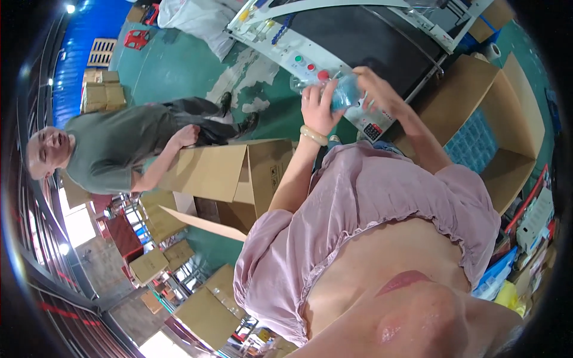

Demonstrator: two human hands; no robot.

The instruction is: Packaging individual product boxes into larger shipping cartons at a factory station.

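My left hand [319, 110], with a pale bangle at the wrist, has its fingers wrapped round a light-blue pack in clear plastic [345, 94]. What is inside the wrapping cannot be made out. From the other side my right hand [382, 92] closes on the same pack, its fingers a little smeared by motion. Both hands are over the near edge of a white-framed conveyor machine [340, 65] with a dark belt [370, 36]. Coloured round buttons [311, 67] sit on its side panel, just beyond the pack.
At the right an open carton [513, 119] holds rows of blue packs [473, 143]. Another open carton [230, 173] stands at the left, where a person in a dark green shirt [119, 143] rests a hand on it. A white sack [197, 24] lies behind on the green floor.
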